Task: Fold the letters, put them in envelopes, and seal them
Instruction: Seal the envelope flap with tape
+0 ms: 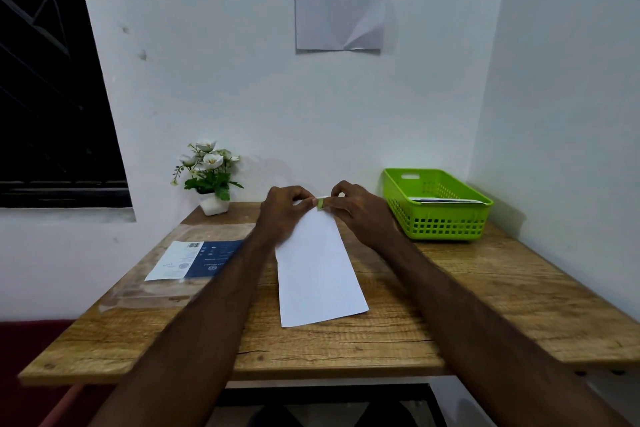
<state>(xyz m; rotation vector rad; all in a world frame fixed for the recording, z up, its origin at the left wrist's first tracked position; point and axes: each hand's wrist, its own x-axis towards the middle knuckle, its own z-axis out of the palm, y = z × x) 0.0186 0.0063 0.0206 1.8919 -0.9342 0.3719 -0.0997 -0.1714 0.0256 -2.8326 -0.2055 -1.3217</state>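
White envelope lies lengthwise below both pinches; left hand and right hand each nip its green strip, probably for sealing

We see a plain white envelope at the centre of a table of light brown wood grain. At twelve o'clock sits a small green-and-white piece. At two o'clock is a lime-green latticed basket; at ten o'clock, white flowers with green leaves in a white pot; at nine, a navy-and-white packet.
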